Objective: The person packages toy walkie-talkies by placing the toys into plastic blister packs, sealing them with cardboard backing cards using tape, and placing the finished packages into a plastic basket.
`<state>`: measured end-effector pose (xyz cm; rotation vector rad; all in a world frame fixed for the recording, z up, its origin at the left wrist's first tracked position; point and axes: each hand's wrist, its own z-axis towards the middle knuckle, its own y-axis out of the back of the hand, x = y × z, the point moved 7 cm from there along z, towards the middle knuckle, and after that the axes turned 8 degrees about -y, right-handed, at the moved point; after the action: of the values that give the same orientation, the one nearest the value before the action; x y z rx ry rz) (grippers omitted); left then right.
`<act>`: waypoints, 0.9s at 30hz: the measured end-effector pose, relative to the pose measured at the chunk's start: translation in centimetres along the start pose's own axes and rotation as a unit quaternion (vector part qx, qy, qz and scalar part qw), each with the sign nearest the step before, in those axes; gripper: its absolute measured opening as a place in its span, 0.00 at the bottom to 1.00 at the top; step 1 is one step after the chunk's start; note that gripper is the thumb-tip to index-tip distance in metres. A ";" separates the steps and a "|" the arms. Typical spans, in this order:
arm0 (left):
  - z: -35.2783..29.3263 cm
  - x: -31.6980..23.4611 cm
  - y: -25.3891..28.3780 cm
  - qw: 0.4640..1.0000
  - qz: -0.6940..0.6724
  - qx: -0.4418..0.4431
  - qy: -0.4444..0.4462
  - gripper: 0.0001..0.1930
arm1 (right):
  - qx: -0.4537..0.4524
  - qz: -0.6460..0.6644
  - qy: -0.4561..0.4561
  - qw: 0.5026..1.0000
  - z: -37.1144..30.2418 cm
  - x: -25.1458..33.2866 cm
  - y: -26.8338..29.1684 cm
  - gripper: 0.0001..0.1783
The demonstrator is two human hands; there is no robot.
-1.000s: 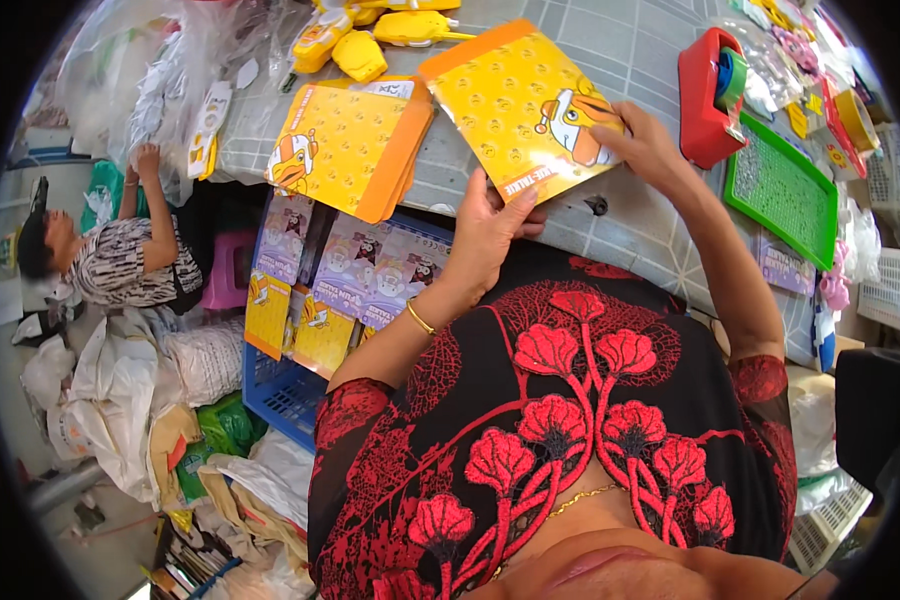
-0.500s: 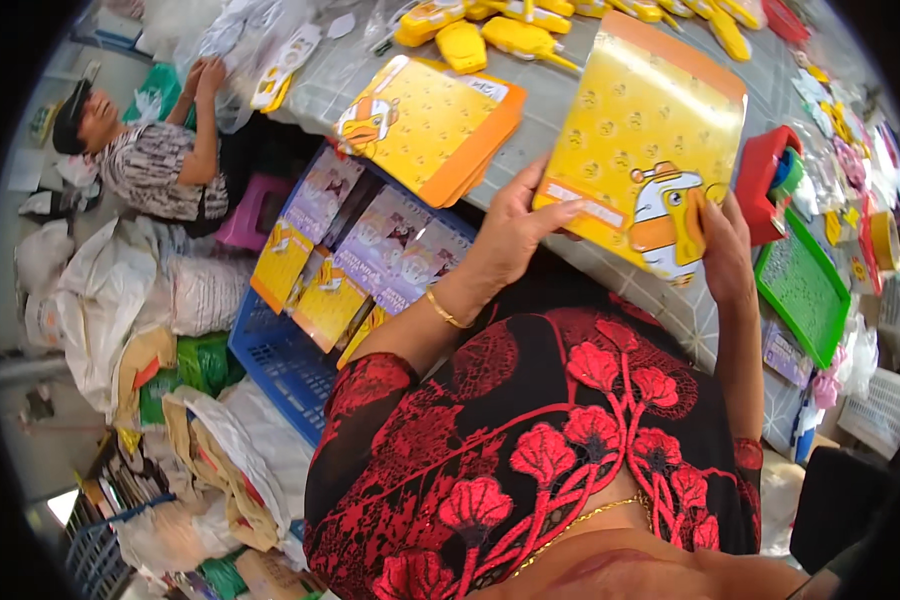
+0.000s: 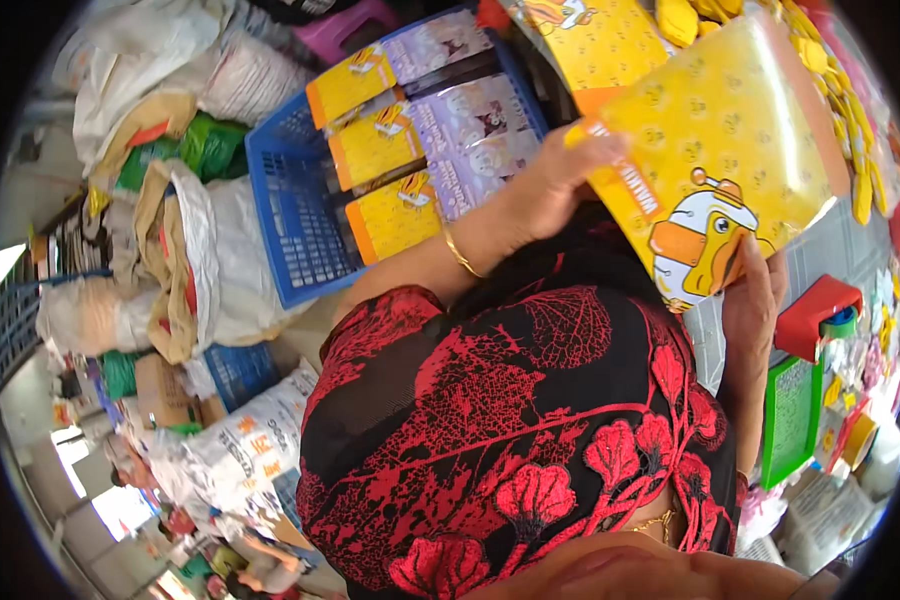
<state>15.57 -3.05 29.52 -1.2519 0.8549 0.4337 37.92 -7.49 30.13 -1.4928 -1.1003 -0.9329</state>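
A glossy yellow printed card sheet (image 3: 710,130) with a cartoon duck and an orange edge is held up in both hands. My left hand (image 3: 568,172) grips its left edge, thumb on the front and fingers out of sight behind. My right hand (image 3: 755,295) pinches the lower right edge beside the duck, thumb in front. Whether it is one layer or a folded carton I cannot tell. Just behind my left hand, a stack of similar yellow cards (image 3: 605,45) lies on the table.
A blue basket (image 3: 295,215) at the left holds yellow and purple printed packs (image 3: 470,110). On the table (image 3: 850,250) are yellow pieces (image 3: 835,120), a red tape dispenser (image 3: 805,315) and a green tray (image 3: 792,410). Stuffed sacks (image 3: 220,240) stand at the left.
The view has swung left, so the basket and sacks sit higher and a co-worker at the left has gone from view. Both hands still hold the card, now tilted differently.
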 end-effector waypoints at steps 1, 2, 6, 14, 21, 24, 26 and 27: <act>-1.0 -1.4 0.3 0.999 -0.032 0.017 0.035 0.28 | 0.012 -0.004 -0.007 1.000 0.2 -0.3 -0.9 0.26; -2.0 -2.1 1.3 0.998 0.048 0.028 0.042 0.28 | 0.043 -0.016 -0.023 0.999 0.1 -0.4 -2.0 0.26; -5.3 -4.3 3.5 0.992 0.088 0.070 0.057 0.28 | 0.119 -0.040 -0.067 0.990 -0.2 -1.2 -4.4 0.27; -10.4 -2.6 8.7 0.988 0.115 -0.086 0.059 0.29 | 0.227 -0.167 -0.084 0.956 1.4 -1.6 -8.4 0.29; -17.1 -6.5 22.6 0.960 0.003 -0.278 -0.044 0.23 | 0.156 -0.279 0.088 0.943 2.6 -0.7 -5.7 0.28; -19.8 -4.8 31.0 0.918 0.003 -0.387 -0.093 0.21 | 0.085 -0.283 0.147 0.944 3.6 0.1 -1.3 0.27; -21.3 -5.4 35.6 0.890 -0.030 -0.431 -0.145 0.20 | 0.036 -0.274 0.152 0.949 4.0 0.3 1.1 0.26; -22.0 -5.4 37.4 0.892 -0.030 -0.431 -0.137 0.20 | 0.018 -0.270 0.156 0.950 4.0 -0.1 2.1 0.26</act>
<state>-21.38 -12.13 8.02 -1.9597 0.3610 0.9806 39.99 -3.75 28.75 -0.9747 -1.3005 -1.4600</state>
